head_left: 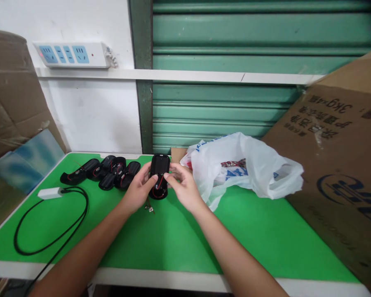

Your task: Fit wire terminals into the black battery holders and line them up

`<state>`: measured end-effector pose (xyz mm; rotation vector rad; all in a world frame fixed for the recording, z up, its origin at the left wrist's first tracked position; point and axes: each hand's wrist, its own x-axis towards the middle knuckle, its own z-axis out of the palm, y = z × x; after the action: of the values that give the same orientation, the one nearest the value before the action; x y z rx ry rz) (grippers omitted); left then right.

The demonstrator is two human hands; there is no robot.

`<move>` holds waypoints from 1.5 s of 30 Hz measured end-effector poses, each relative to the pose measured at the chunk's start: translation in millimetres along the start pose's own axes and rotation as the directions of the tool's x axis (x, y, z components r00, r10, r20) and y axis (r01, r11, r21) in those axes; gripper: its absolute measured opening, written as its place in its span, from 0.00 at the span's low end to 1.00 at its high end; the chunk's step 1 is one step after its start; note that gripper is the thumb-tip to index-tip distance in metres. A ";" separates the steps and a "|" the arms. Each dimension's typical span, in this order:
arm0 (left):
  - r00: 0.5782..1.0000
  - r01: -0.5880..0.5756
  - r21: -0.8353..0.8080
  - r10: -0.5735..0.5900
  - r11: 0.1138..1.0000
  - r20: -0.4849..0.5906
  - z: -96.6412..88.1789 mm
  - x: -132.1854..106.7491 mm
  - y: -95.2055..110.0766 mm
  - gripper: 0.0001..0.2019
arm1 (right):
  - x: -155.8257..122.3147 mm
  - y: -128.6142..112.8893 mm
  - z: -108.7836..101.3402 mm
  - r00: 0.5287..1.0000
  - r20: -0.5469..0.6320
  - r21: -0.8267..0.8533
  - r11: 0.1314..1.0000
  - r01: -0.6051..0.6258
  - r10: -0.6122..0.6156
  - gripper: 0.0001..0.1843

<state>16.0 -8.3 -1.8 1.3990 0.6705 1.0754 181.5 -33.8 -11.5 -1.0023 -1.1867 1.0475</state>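
Both my hands hold one small black hinged plastic case (160, 164), opened flat with its lid part away from me. Red wires run inside its lower half. My left hand (141, 185) grips the left edge, thumb near the hinge. On the right edge my right hand (182, 183) does the same, its thumb close to the other thumb. A small loose part with thin leads (149, 209) is just below the case, on or above the green table. To the left lie several similar black cases (106, 171) with red wires, in a cluster.
A white adapter (50, 193) with a looped black cable (80, 222) lies on the green tabletop (160, 247) at left. White plastic bag (262, 169) with reddish contents stands at right. Cardboard boxes (336, 165) flank both sides. A power strip (72, 55) hangs on the wall.
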 end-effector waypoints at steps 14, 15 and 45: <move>0.996 0.084 -0.023 -0.085 0.996 -0.037 -6.4 1.1 8.4 0.25 | -0.4 -6.1 -0.9 0.999 0.044 0.038 0.999 -0.014 0.012 0.19; 0.997 0.073 0.002 -0.073 0.997 -0.033 -6.6 1.2 8.2 0.26 | -0.3 -5.9 -0.9 0.999 0.044 0.039 0.999 -0.015 0.014 0.19; 0.996 0.047 0.077 -0.041 0.996 -0.077 -5.3 3.6 4.3 0.21 | 0.5 -2.1 -2.9 0.996 0.061 0.057 0.996 -0.067 0.064 0.22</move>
<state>11.9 -3.5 2.6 1.4097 0.8027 1.0816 184.7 -34.0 -9.7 -0.9754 -1.1701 1.1646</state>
